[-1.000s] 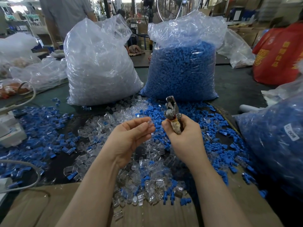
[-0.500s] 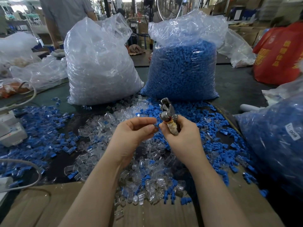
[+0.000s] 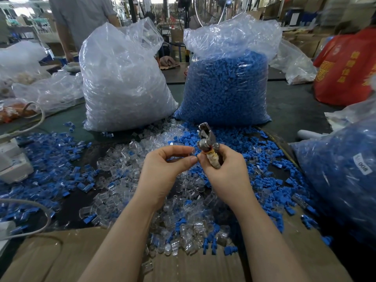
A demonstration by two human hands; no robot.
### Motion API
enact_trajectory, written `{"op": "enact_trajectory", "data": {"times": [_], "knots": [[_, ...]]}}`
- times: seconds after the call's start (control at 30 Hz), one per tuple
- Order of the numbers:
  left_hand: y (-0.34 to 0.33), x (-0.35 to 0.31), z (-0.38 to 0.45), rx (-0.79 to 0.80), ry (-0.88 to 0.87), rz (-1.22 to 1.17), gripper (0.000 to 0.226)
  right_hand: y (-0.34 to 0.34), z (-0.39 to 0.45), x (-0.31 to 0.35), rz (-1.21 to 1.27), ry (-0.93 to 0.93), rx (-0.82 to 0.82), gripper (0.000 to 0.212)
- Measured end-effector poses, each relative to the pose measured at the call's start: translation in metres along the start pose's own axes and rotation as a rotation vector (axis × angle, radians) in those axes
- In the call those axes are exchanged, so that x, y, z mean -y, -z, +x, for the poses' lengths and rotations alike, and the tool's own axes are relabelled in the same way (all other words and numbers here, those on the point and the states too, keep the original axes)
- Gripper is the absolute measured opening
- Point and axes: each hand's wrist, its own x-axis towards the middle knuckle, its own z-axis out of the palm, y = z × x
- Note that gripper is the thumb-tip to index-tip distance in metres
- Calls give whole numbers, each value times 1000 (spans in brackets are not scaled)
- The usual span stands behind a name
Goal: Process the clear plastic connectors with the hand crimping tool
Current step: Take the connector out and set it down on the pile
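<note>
Bag of clear connectors (image 3: 124, 82) far left, bag of blue parts (image 3: 225, 86) beside it; centre, left hand (image 3: 162, 169) pinching a clear plastic connector (image 3: 192, 152) just beside the hand crimping tool (image 3: 207, 142) gripped upright by the right hand (image 3: 225, 174) above loose connectors (image 3: 183, 220).

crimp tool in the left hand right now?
No, the right hand grips the crimping tool by its handle, while the left hand pinches a clear connector beside it.

Two full bags (image 3: 126, 82) side by side behind scattered connectors (image 3: 183, 216)
</note>
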Motion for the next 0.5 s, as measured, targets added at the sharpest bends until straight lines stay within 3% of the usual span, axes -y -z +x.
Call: {"op": "enact_trajectory", "data": {"times": [0.23,0.5], "knots": [[0,4,1,-26,-2,29,20,1,0,0,28,0,40,14],[0,4,2,-42,4,-187,27,7,1,-1,5,-31,15,1]]}}
